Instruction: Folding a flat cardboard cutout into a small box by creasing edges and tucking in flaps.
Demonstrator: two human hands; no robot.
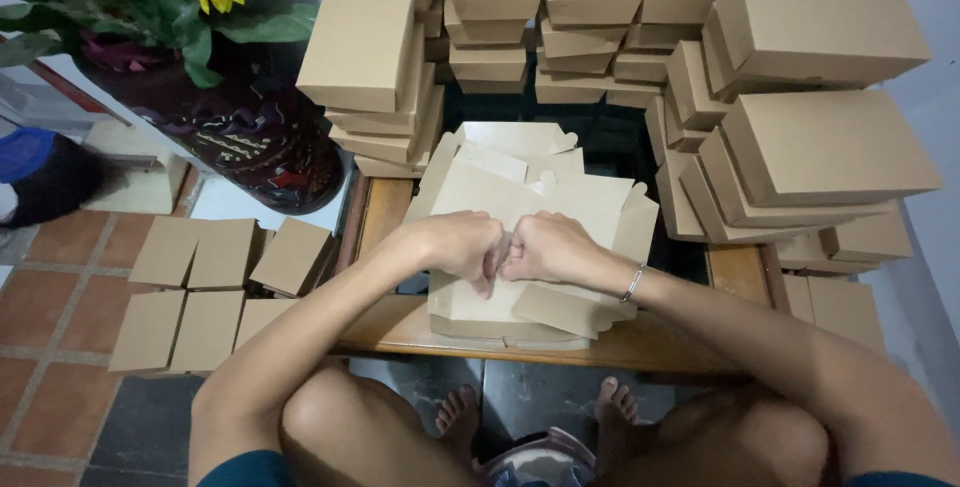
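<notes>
Head view: the left hand [462,245] and right hand [548,247] meet knuckle to knuckle, both curled nearly closed, pinching a flap of the flat brown cardboard box blank [560,209]. The blank lies on top of a pile of like blanks [480,325] at the near edge of the wooden table [690,342]. Folded brown boxes [800,117] stack behind and right. More boxes [215,282] sit on the tiled floor [60,347], left.

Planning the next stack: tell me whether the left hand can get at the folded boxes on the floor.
Probably yes: the left hand works the flat carton, and the floor boxes lie uncovered just off that side.
</notes>
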